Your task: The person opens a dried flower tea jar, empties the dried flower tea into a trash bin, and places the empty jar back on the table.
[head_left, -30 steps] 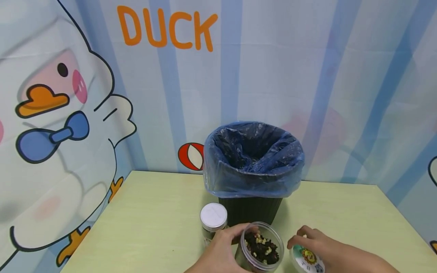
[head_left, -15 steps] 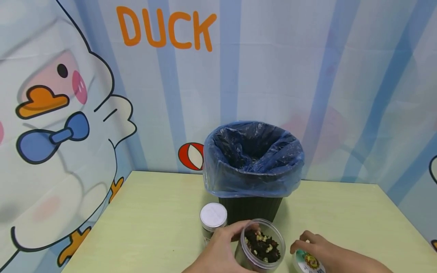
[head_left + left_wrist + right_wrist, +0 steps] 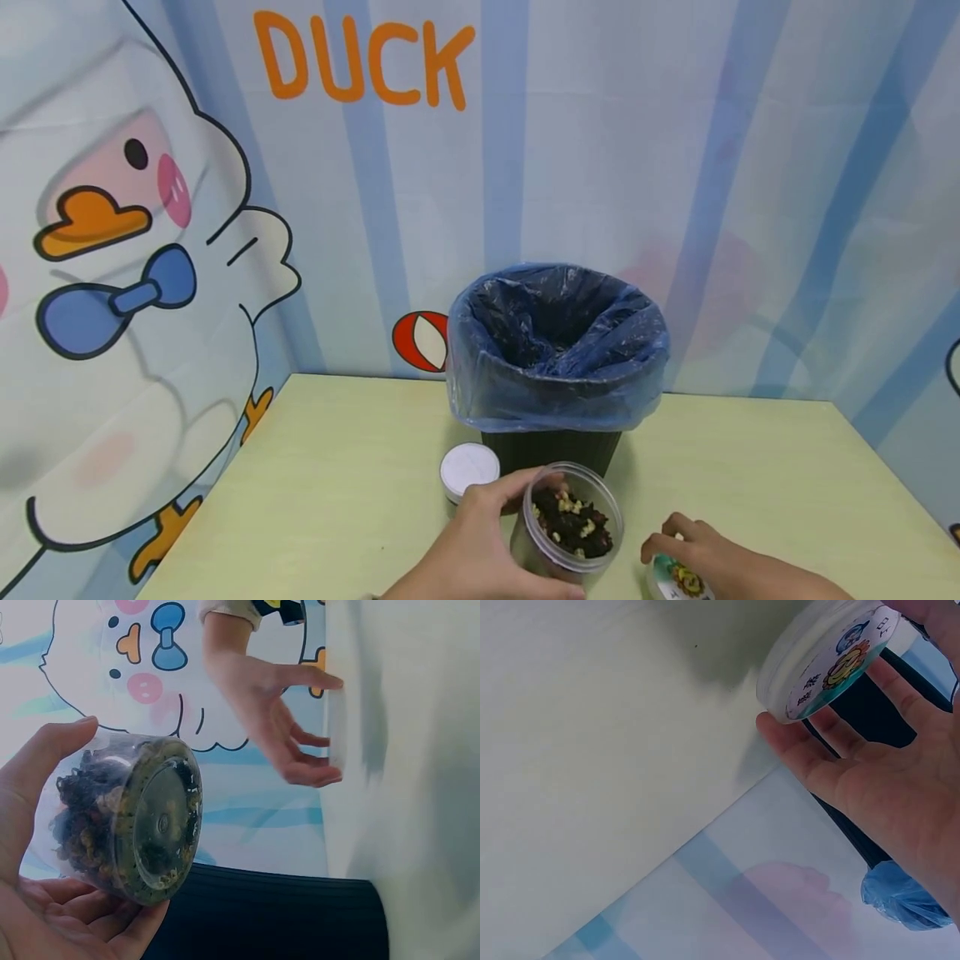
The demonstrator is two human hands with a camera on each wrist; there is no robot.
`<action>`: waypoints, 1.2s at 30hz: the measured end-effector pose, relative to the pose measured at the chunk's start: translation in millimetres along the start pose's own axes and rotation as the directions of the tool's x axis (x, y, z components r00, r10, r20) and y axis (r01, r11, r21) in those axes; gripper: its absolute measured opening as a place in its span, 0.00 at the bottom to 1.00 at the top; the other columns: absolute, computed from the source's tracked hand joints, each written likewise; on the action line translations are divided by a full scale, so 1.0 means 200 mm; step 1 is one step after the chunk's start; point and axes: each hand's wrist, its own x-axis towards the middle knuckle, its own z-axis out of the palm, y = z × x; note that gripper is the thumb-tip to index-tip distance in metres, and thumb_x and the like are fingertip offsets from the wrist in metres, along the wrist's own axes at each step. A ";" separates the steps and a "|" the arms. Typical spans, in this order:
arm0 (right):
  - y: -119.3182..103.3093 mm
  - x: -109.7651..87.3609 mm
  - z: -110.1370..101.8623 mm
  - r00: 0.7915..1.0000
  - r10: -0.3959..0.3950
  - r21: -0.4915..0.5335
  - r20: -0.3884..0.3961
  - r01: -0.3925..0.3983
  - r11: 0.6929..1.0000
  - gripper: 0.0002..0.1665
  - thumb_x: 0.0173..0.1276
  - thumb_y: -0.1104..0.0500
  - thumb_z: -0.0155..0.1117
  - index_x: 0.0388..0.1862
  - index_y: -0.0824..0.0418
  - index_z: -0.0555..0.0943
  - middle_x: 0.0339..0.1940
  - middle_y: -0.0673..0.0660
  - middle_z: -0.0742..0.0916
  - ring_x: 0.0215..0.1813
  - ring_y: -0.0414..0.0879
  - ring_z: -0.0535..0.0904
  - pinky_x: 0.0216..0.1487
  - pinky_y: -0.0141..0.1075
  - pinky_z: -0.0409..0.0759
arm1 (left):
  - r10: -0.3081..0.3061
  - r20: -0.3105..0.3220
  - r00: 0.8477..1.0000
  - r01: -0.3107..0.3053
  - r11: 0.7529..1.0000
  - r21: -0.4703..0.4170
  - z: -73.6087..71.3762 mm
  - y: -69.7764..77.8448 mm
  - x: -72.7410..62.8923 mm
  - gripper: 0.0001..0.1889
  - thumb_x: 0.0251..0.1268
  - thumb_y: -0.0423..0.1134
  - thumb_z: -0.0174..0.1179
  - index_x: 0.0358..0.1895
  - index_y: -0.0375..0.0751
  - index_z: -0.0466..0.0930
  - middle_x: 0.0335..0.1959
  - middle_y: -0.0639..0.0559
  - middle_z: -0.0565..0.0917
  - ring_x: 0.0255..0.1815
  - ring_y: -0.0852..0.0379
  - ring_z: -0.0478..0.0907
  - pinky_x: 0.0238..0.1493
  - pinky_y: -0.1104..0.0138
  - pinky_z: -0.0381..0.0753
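Jar (image 3: 161, 825) of dark, crumbly stuff flecked with pale bits leans in the left hand (image 3: 487, 542), fingers and thumb curled round its wall, well forward of the bench's (image 3: 352, 467) back edge. Nearer the right edge, the right hand's (image 3: 705, 550) fingers grip a printed lid (image 3: 678, 579). Toward the left edge, a white-capped container (image 3: 469, 468) stands by a bin (image 3: 558, 451) wearing a blue bag (image 3: 555, 402).

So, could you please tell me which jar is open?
The clear plastic jar held in the left hand: its mouth is uncovered, whereas the other, white-lidded jar is closed.
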 end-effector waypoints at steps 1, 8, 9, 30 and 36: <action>-0.01 0.00 0.00 1.000 0.003 -0.006 -0.002 -0.003 1.000 0.35 0.59 0.33 0.71 0.64 0.29 0.69 0.49 0.40 0.68 0.43 0.37 0.66 0.36 0.34 0.69 | 0.008 -0.006 1.000 -0.008 1.000 0.001 -0.01 0.01 0.00 0.42 0.42 0.48 0.82 0.66 0.55 0.74 0.56 0.63 0.81 0.58 0.63 0.77 0.60 0.64 0.75; -0.03 0.00 0.00 0.999 -0.027 -0.017 -0.020 0.027 1.000 0.37 0.58 0.35 0.74 0.64 0.31 0.69 0.49 0.41 0.68 0.41 0.38 0.64 0.35 0.34 0.67 | 0.001 -0.067 0.998 0.002 0.999 0.040 -0.07 0.07 0.01 0.42 0.40 0.50 0.82 0.65 0.54 0.76 0.55 0.63 0.81 0.56 0.62 0.77 0.57 0.65 0.77; -0.02 0.00 0.01 0.999 -0.035 -0.012 -0.023 0.034 0.999 0.37 0.57 0.36 0.74 0.64 0.31 0.69 0.49 0.41 0.68 0.41 0.38 0.64 0.35 0.34 0.67 | -0.002 -0.073 0.997 0.005 0.999 0.044 -0.08 0.08 0.01 0.42 0.40 0.51 0.82 0.65 0.54 0.76 0.55 0.63 0.81 0.56 0.62 0.77 0.57 0.65 0.77; -0.12 0.01 -0.01 0.999 -0.049 0.032 -0.012 0.049 0.998 0.30 0.63 0.39 0.71 0.62 0.32 0.70 0.48 0.41 0.68 0.41 0.36 0.66 0.36 0.34 0.70 | 0.044 -0.136 0.990 -0.042 0.999 0.017 -0.19 0.16 0.02 0.42 0.41 0.45 0.83 0.65 0.56 0.75 0.56 0.64 0.82 0.58 0.61 0.78 0.58 0.60 0.77; -0.08 0.01 0.01 0.995 -0.092 0.054 -0.037 0.094 0.994 0.31 0.62 0.42 0.73 0.61 0.31 0.69 0.47 0.40 0.67 0.40 0.35 0.65 0.35 0.32 0.68 | 0.036 -0.185 0.982 -0.028 0.999 0.044 -0.24 0.17 0.02 0.43 0.40 0.45 0.83 0.66 0.54 0.75 0.56 0.64 0.82 0.58 0.62 0.77 0.58 0.59 0.77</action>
